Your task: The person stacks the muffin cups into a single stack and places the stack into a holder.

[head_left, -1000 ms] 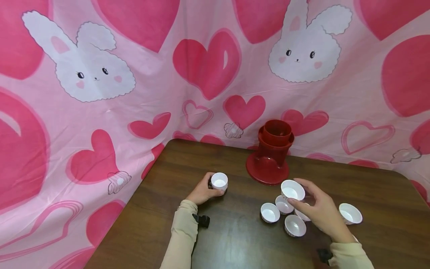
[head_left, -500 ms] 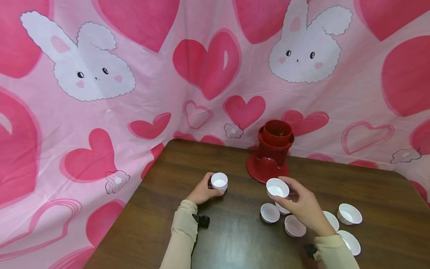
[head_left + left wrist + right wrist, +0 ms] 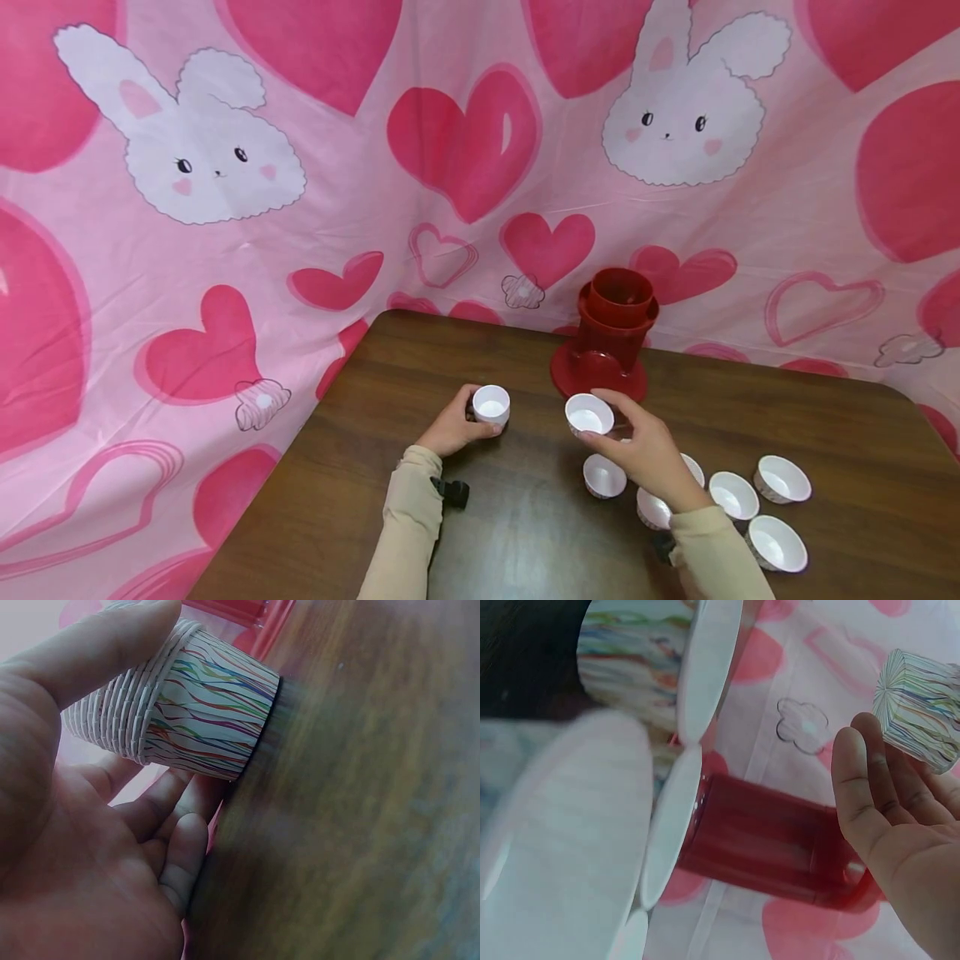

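My left hand [image 3: 455, 423] grips a stack of nested white paper baking cups [image 3: 491, 405] on the table, left of centre. In the left wrist view, the stacked rims lie under the thumb, and colourful wavy lines run round the outer cup [image 3: 214, 709]. My right hand [image 3: 645, 446] pinches a single paper baking cup [image 3: 588, 414] by its side, tilted with its mouth toward the head camera. That same cup [image 3: 919, 712] shows its striped wall and pleated base in the right wrist view. A short gap separates it from the stack.
Several loose baking cups [image 3: 777, 543] stand on the brown table [image 3: 525, 533] below and right of my right hand, some partly hidden by it. A red plastic stand with a round cylinder [image 3: 611, 342] is behind. A pink heart-patterned cloth [image 3: 337, 217] hangs along the back and left.
My right hand has carried its baking cup leftward, from above the loose cups toward the stack. More loose cups show behind the right forearm. The left hand and stack have stayed in place.
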A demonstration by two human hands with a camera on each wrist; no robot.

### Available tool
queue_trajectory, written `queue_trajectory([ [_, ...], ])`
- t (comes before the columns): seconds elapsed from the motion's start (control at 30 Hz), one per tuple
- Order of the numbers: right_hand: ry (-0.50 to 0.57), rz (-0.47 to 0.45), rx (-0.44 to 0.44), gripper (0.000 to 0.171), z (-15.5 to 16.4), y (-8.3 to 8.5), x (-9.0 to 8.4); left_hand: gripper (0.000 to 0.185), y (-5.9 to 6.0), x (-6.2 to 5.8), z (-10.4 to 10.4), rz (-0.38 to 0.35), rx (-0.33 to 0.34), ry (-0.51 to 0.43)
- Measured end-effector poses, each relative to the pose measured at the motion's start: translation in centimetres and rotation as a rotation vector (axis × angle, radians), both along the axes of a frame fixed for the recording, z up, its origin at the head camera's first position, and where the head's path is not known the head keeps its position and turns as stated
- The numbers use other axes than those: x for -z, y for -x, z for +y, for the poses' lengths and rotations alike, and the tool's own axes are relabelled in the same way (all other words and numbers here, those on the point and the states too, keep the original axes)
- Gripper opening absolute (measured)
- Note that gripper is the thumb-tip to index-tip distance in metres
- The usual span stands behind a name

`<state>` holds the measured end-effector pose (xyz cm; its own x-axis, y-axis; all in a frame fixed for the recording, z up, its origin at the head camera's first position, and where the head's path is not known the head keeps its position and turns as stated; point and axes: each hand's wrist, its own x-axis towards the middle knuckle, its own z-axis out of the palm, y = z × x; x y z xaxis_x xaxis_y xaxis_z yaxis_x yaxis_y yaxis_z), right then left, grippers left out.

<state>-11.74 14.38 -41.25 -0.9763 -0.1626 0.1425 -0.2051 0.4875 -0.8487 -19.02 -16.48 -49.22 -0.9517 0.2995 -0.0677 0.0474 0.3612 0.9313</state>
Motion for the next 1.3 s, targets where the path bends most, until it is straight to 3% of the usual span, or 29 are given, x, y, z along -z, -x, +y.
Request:
queue_trajectory([
  [0.63, 0.068, 0.045, -0.082, 0.057, -5.1, 1.8, 1.7, 0.068, 0.1, 0.3, 0.1, 0.017, 0.008, -0.015],
  [1.07, 0.074, -0.012, -0.08, 0.058, -7.9, 3.3, 2.1, 0.065, 0.2, 0.2, 0.1, -0.012, 0.007, -0.05],
  [1.3, 0.077, -0.012, -0.076, 0.055, -9.3, 3.9, 2.8, 0.065, 0.1, 0.5, 0.0, 0.03, 0.025, -0.06],
])
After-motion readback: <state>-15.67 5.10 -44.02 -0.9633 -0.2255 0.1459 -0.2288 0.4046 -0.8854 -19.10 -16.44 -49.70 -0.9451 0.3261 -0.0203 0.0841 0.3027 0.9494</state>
